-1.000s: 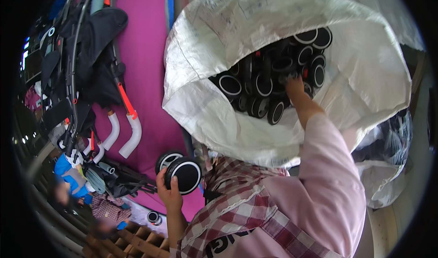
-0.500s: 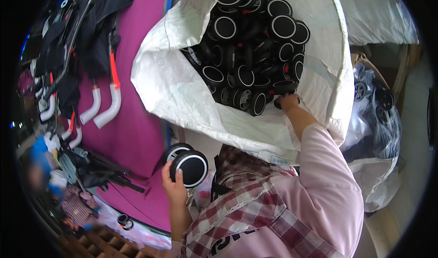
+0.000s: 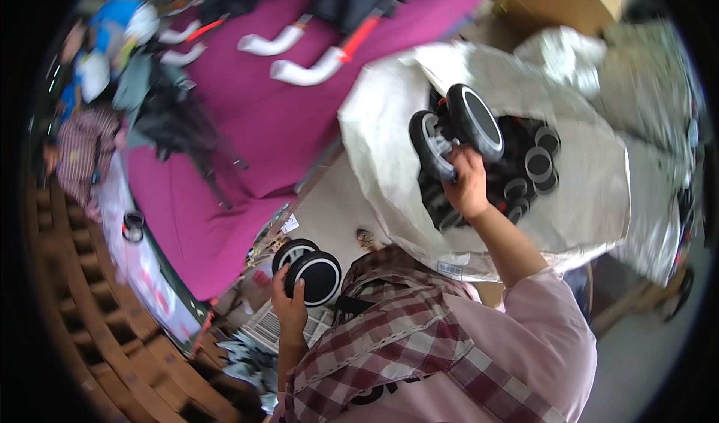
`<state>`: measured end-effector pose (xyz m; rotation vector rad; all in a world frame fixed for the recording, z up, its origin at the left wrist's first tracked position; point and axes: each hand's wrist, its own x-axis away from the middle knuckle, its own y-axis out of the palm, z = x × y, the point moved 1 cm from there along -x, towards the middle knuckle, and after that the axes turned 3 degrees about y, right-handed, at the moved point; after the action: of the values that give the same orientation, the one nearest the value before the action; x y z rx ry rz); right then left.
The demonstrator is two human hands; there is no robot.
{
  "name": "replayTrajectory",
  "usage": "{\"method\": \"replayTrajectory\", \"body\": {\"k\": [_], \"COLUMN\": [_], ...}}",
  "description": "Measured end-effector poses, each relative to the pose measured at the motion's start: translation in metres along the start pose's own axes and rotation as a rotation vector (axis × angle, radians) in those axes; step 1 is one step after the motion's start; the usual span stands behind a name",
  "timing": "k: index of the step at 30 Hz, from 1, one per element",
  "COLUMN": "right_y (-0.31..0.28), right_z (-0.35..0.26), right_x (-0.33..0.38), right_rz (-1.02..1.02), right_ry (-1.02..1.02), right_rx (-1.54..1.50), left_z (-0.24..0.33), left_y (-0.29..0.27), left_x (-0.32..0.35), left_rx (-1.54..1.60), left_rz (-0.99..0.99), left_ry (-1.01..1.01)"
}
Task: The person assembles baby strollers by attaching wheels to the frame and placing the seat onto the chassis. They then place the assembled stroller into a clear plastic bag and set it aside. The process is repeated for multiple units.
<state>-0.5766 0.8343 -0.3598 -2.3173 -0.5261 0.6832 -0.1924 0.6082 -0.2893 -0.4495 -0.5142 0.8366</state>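
Observation:
My left hand (image 3: 290, 303) is closed on a twin-wheel set (image 3: 316, 279), two black wheels with pale rings, held low beside my checked apron. Above the open mouth of a large white woven sack (image 3: 580, 206), my right hand (image 3: 469, 183) grips a second twin-wheel set (image 3: 479, 123) by its grey middle part. That set is tilted, its two wheels apart on either side of the grip. More black wheels (image 3: 538, 165) with pale rings lie heaped inside the sack, partly hidden by my right hand and its wheels.
At the left stands a table with purple cloth (image 3: 213, 228). White bent tubes (image 3: 311, 67) with red parts and dark folded frames (image 3: 183, 120) lie on it. Another person in a checked shirt (image 3: 86, 146) is beyond, near brown cartons (image 3: 82, 303). A cardboard box (image 3: 565, 0) is behind the sack.
My right hand has come up out of the sack with a twin-wheel set. My left hand keeps its own set. The view has swung left, so table and sack appear shifted right.

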Motion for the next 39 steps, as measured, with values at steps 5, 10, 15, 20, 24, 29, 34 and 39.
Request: {"method": "replayTrajectory", "body": {"k": [5, 10, 15, 20, 24, 29, 34, 39], "right_y": [0.043, 0.102, 0.173, 0.271, 0.301, 0.293, 0.329, 0.361], "right_z": [-0.12, -0.193, -0.287, -0.362, -0.363, -0.335, -0.298, -0.293], "right_x": [-0.059, -0.074, -0.125, -0.105, -0.095, -0.131, -0.149, -0.156], "right_rz": [-0.269, -0.705, -0.327, -0.209, -0.493, -0.257, -0.461, -0.404], "right_ry": [-0.548, -0.351, 0.158, -0.018, -0.01, -0.11, 0.35, 0.48], "right_rx": [-0.034, -0.089, -0.371, -0.678, -0.538, -0.148, -0.175, -0.285], "left_z": [-0.03, -0.07, -0.085, -0.101, -0.133, -0.127, -0.151, -0.115], "left_y": [-0.049, -0.099, -0.19, -0.233, -0.202, -0.182, -0.178, -0.21], "left_x": [0.023, 0.018, -0.051, -0.159, -0.228, -0.256, -0.305, -0.349], "left_rx": [-0.024, 0.059, 0.292, 0.995, 1.081, 0.949, 0.581, 0.363], "left_rz": [0.273, 0.41, 0.378, 0.417, 0.213, 0.051, 0.257, 0.322], "left_ry": [-0.003, -0.047, 0.037, 0.156, -0.176, -0.179, -0.082, -0.061]}}
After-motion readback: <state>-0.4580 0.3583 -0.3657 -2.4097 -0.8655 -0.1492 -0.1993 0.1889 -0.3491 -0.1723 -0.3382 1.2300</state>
